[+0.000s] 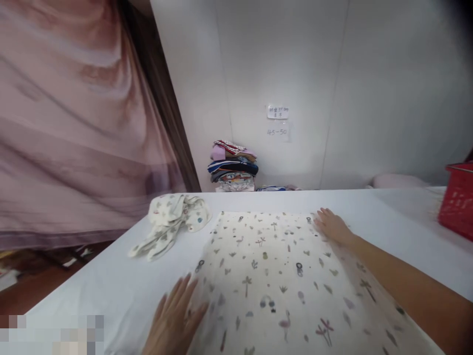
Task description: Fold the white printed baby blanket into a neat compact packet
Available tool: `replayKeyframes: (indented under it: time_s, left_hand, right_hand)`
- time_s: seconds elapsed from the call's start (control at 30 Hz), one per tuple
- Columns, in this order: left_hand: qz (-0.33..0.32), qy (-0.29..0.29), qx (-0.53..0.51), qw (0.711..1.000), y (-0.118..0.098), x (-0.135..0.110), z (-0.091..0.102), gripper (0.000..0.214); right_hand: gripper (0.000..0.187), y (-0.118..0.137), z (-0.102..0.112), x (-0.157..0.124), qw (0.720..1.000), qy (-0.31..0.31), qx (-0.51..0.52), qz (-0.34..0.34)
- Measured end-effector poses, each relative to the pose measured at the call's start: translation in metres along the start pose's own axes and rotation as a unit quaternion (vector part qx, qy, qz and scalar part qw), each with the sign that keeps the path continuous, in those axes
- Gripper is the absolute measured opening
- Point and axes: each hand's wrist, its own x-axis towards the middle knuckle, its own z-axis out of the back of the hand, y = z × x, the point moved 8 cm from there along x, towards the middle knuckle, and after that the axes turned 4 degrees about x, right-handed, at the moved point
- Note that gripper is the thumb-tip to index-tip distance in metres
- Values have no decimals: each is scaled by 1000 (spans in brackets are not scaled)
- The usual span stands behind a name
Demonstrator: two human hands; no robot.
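Note:
A cream cloth (266, 276) printed with small plants and flamingos lies spread flat on the white table (111, 286). My left hand (173, 320) rests flat on the cloth's near left edge, fingers stretched out. My right hand (332, 227) lies flat with fingers extended on the cloth's far right corner. A crumpled piece of the same printed fabric (172, 219) sits on the table beyond my left hand, apart from both hands.
A stack of folded clothes (232, 167) stands against the white wall behind the table. A red basket (458, 202) sits at the table's right edge. A pink curtain (74, 123) hangs at left. Paper labels (278, 112) are stuck on the wall.

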Motion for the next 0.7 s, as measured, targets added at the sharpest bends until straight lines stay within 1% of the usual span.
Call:
replayKeyframes:
  time_s: [0.07,0.1,0.13,0.17,0.23,0.27,0.37,0.43,0.53,0.63,0.7]
  left_hand:
    - [-16,-2,-1,1000,-18,41,16,58]
    - [-25,4,-2,1000,-29,64,19,60]
    - [-37,23,-4,999,-40,87,17,63]
    - [-41,45,-7,998,-50,111,10,65]
    - [-36,83,-8,996,-63,156,-9,68]
    - [-26,109,-7,994,-66,176,-22,69]
    - [-5,126,-4,992,-65,224,-53,73]
    - [15,132,-4,991,-56,245,-69,78]
    - [51,149,-11,987,-39,260,-85,87]
    - [63,165,-26,984,-28,264,-91,89]
    - [64,165,-36,984,-24,263,-89,87]
  right_hand:
    - [48,4,-12,7,1000,21,13,-5]
    - [49,4,-17,11,999,30,19,-11]
    - [51,4,-21,15,999,38,24,-16]
    - [53,3,-24,18,998,45,27,-23]
    - [55,-1,-30,23,997,60,25,-38]
    - [56,-2,-33,24,997,67,21,-42]
    - [58,-8,-41,22,996,80,5,-48]
    - [60,-10,-44,19,995,79,4,-54]
    - [64,-13,-45,20,994,76,15,-70]
    - [65,-17,-42,24,992,84,41,-90]
    - [64,-21,-37,23,991,77,55,-93]
